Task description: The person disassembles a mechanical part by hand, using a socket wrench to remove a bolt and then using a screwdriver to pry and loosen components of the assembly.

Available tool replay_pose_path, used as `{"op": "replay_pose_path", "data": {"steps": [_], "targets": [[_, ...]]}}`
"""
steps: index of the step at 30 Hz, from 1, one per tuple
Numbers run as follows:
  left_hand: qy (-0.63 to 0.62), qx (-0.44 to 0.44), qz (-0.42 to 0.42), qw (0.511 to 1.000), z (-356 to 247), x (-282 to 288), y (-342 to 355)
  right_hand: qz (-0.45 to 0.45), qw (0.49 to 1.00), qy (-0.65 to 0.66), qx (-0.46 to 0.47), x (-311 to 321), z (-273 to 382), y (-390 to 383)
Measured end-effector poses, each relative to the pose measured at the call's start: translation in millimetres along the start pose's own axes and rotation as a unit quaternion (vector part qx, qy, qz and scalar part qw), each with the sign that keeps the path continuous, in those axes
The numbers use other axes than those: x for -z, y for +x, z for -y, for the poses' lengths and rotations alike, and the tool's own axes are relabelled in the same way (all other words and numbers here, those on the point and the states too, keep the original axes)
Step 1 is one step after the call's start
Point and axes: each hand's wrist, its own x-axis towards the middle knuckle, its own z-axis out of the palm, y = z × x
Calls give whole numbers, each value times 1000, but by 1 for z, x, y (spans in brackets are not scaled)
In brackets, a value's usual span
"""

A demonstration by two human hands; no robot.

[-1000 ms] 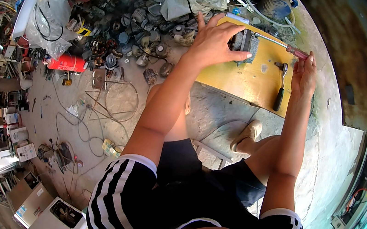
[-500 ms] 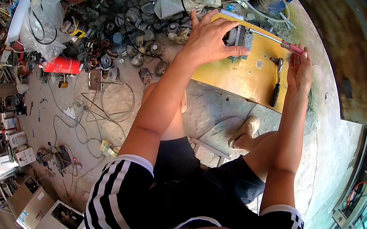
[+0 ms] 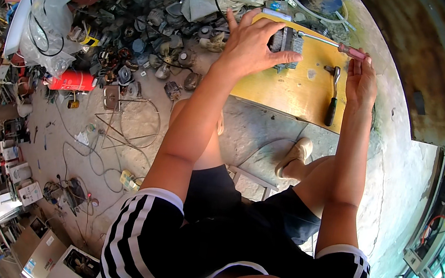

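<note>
My left hand (image 3: 254, 45) grips a grey metal motor core (image 3: 288, 45) that rests on a yellow board (image 3: 291, 89). My right hand (image 3: 361, 78) holds the pink handle of a long screwdriver (image 3: 330, 42). Its shaft reaches left to the top of the motor core. A black-handled tool with a metal head (image 3: 333, 94) lies on the board between my hands, just left of my right hand.
A heap of dark motor parts (image 3: 157, 35) covers the floor left of the board. A red cylinder (image 3: 72, 81) lies further left, among loose wires (image 3: 123, 126). My foot in a pale shoe (image 3: 294, 155) rests on the concrete floor under the board. Boxes and clutter stand at the lower left.
Both hands stay on the motor core and the screwdriver. The view has shifted slightly, with my hands sitting a little higher in the picture.
</note>
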Motion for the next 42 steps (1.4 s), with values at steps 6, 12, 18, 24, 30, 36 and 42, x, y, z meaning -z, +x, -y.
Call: {"op": "replay_pose_path", "data": {"steps": [6, 12, 18, 24, 30, 36, 42], "targets": [[5, 4, 12, 1000, 4, -3, -2, -64, 997, -2, -48, -29, 5, -22], [-39, 18, -1, 999, 1, -3, -4, -35, 999, 21, -17, -16, -4, -11], [-21, 19, 27, 999, 3, 3, -6, -32, 999, 13, -19, -19, -2, -15], [6, -1, 16, 1000, 4, -2, -4, -46, 998, 0, -34, -18, 1, -15], [9, -5, 11, 1000, 4, -2, -5, -24, 1000, -11, -2, -30, 5, -24], [13, -4, 12, 1000, 4, -2, -3, -33, 999, -25, -3, -24, 2, -21], [10, -2, 21, 1000, 3, -2, -3, 13, 1000, 15, -3, -16, 1, -11]]}}
